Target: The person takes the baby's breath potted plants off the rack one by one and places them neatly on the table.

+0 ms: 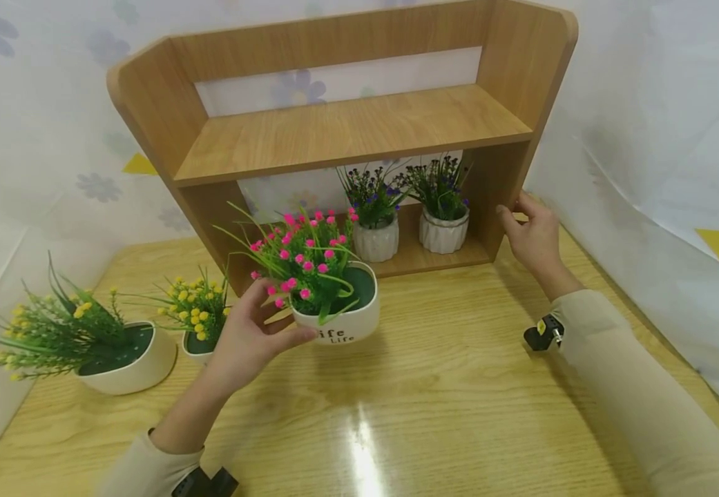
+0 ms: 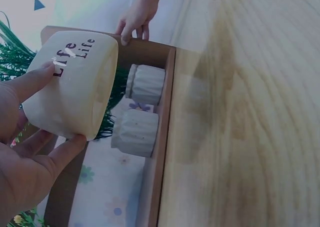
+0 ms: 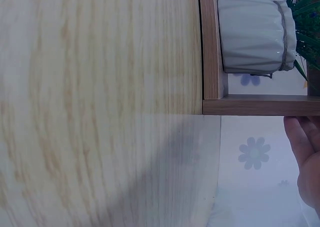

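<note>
My left hand (image 1: 250,338) grips a white oval flower pot (image 1: 359,321) with pink artificial flowers (image 1: 300,259), its thumb on the front by the printed "Life" lettering. The pot is lifted in front of the wooden shelf (image 1: 353,134), slightly tilted. In the left wrist view, the pot's side (image 2: 75,87) shows between thumb and fingers. My right hand (image 1: 536,235) holds the front edge of the shelf's right side panel, thumb toward the inside. Two white ribbed pots (image 1: 376,241) (image 1: 444,233) with dark purple flowers stand on the lower shelf, right half.
Two white pots with yellow flowers stand on the table's left: a larger one (image 1: 129,366) and a smaller one (image 1: 200,345) near the shelf's left panel. The wooden table (image 1: 434,393) extends in front. Patterned white sheeting (image 1: 657,124) surrounds it.
</note>
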